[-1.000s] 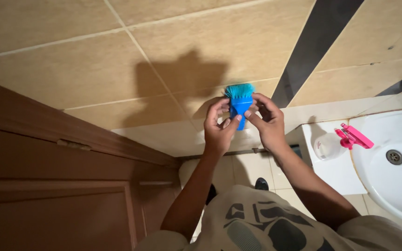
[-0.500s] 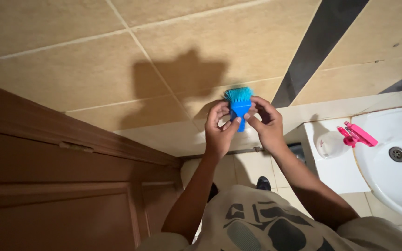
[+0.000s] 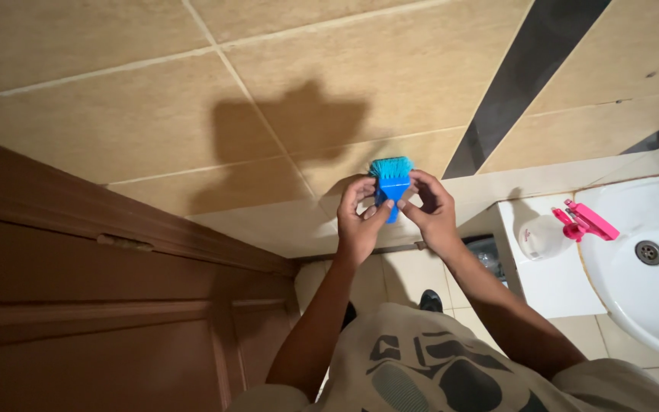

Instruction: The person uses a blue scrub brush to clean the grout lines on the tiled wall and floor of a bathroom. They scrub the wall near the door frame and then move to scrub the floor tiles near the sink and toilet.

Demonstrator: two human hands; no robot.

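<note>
Blue brush (image 3: 391,183) sits up against the beige wall tiles (image 3: 154,99), pinched between both yr hands. Left hand (image 3: 358,221) w/ fingers curled round its left side, thumb on the body; right hand (image 3: 430,210) closed on the right edge. Looks light, stiff plastic, soft bristles up top — grip the body, not the bristles. Handle end hidden behind yr fingers. Pink-trigger spray bottle (image 3: 554,229) lies by the sink (image 3: 650,259), well apart.
</note>
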